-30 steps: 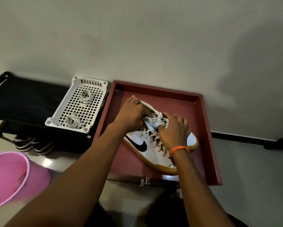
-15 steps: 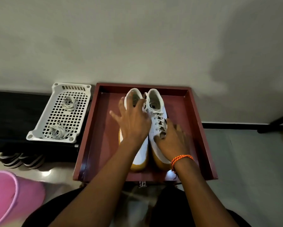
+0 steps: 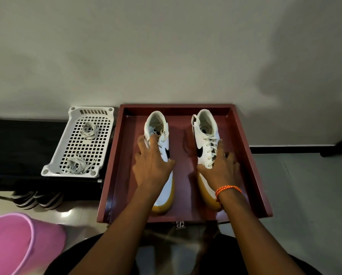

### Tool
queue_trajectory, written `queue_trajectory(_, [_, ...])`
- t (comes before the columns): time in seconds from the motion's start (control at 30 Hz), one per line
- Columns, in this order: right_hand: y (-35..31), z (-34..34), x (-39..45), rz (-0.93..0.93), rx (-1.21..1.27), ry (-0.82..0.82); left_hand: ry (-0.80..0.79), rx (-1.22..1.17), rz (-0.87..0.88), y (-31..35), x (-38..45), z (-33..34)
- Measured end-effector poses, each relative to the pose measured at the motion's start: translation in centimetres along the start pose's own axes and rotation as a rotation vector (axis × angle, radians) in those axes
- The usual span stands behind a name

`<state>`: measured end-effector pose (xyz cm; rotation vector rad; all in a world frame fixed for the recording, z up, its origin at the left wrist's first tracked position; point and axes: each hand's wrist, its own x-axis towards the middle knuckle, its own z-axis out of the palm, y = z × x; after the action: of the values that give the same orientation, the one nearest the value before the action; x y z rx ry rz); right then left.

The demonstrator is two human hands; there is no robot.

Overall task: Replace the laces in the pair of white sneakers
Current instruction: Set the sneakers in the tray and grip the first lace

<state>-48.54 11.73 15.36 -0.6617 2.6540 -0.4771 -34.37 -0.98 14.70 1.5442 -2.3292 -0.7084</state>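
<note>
Sneakers are sitting side by side but apart in the red tray [image 3: 245, 155], toes toward us and heels toward twelve o'clock, and we are covering each one with a hand. Nearest to us, our left hand [image 3: 152, 167] is lying over the midfoot of the left sneaker [image 3: 162, 139], fingers curving over its laced top with the thumb on the inner side, holding it; at about three o'clock from it, our right hand [image 3: 219, 169], with an orange band [image 3: 228, 190] at the wrist, is wrapping the right sneaker [image 3: 205, 135] the same way. Both shoes are showing white laces through the eyelets. We are judging them light, with stiff gum soles and soft uppers that will give under pressure, so gripping across the midfoot or by the heel collar should steady them, while the laces are limp and will need pinching at their tips. Farther off, at ten o'clock, a white perforated basket [image 3: 106, 114] is holding two loose lace bundles [image 3: 89, 129], and a pink bucket [image 3: 17, 241] is sitting at eight o'clock.
</note>
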Motion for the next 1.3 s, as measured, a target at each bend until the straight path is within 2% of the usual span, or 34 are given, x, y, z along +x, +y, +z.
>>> queue_trajectory(0.07, [-0.6, -0.7, -0.5, 0.003, -0.083, 0.028, -0.022, 0.02, -0.018, -0.5, -0.3, -0.7])
queue_trajectory(0.13, [-2.1, -1.4, -0.7, -0.115, -0.134, 0.229, -0.074, -0.012, 0.013, -0.8, -0.3, -1.7])
queue_trajectory(0.2, [-4.3, -1.4, -0.4, -0.356, 0.047, 0.433, -0.093, -0.142, 0.009, -0.9, 0.4, -3.2])
queue_trajectory(0.23, [-5.6, -1.1, -0.2, -0.434, 0.213, 0.431, -0.066, -0.192, 0.008, -1.0, 0.9, -3.9])
queue_trajectory(0.3, [-8.1, -0.1, -0.2, -0.412, 0.494, 0.221, 0.031, -0.218, 0.041, -1.4, 1.8, -5.1])
queue_trajectory(0.37, [-10.0, 1.2, -0.2, -0.318, 0.564, 0.045, 0.087, -0.204, 0.076, -1.8, 2.5, -5.6])
queue_trajectory(0.47, [-11.1, 3.7, 0.5, -0.309, 0.468, 0.004, 0.073, -0.193, 0.056, -2.2, 3.8, -5.4])
queue_trajectory(0.53, [-11.6, 4.2, 1.0, -0.318, 0.576, -0.002, 0.041, -0.241, 0.046, -2.4, 4.8, -5.1])
queue_trajectory(0.57, [-11.9, 3.9, 1.1, -0.286, 0.71, -0.05, -0.002, -0.275, 0.037, -2.5, 5.3, -5.1])
queue_trajectory(0.63, [-12.2, 2.8, 1.4, -0.183, 1.102, -0.191, -0.111, -0.495, -0.047, -2.5, 5.6, -5.7])
queue_trajectory(0.7, [-11.9, 1.0, 1.7, -0.11, 1.417, -0.288, -0.182, -0.901, -0.188, -1.8, 5.4, -6.8])
queue_trajectory(0.73, [-11.7, -0.1, 1.9, -0.105, 1.522, -0.313, -0.161, -1.084, -0.213, -1.3, 5.2, -7.7])
queue_trajectory(0.87, [-10.2, -3.8, 2.8, -0.23, 1.836, -0.463, 0.168, -1.567, -0.163, -1.3, 5.7, -10.4])
queue_trajectory(0.97, [-9.1, -5.1, 3.4, -0.265, 2.02, -0.467, 0.132, -1.646, -0.17, -1.9, 5.9, -11.0])
queue_trajectory(1.0, [-9.0, -5.3, 3.4, -0.261, 1.987, -0.437, 0.142, -1.558, -0.217, -2.0, 6.0, -10.7])
queue_trajectory(1.07, [-9.0, -4.7, 3.8, -0.212, 1.737, -0.292, 0.216, -1.135, -0.273, -2.2, 6.0, -9.7])
queue_trajectory(1.13, [-8.8, -3.2, 4.1, -0.219, 1.137, -0.05, 0.168, -0.695, -0.239, -2.8, 5.9, -8.1])
queue_trajectory(1.17, [-8.5, -2.2, 4.1, -0.253, 0.752, 0.016, 0.082, -0.586, -0.215, -3.1, 5.8, -7.6])
queue_trajectory(1.2, [-8.4, -1.2, 3.6, -0.259, 0.412, -0.032, -0.021, -0.489, -0.182, -3.5, 5.8, -6.9])
queue_trajectory(1.23, [-8.6, -0.5, 2.8, -0.241, 0.15, -0.146, -0.11, -0.366, -0.151, -4.1, 5.8, -6.4])
queue_trajectory(1.3, [-9.1, 0.3, 1.3, -0.208, -0.195, -0.326, -0.164, -0.104, -0.135, -4.6, 5.7, -6.0])
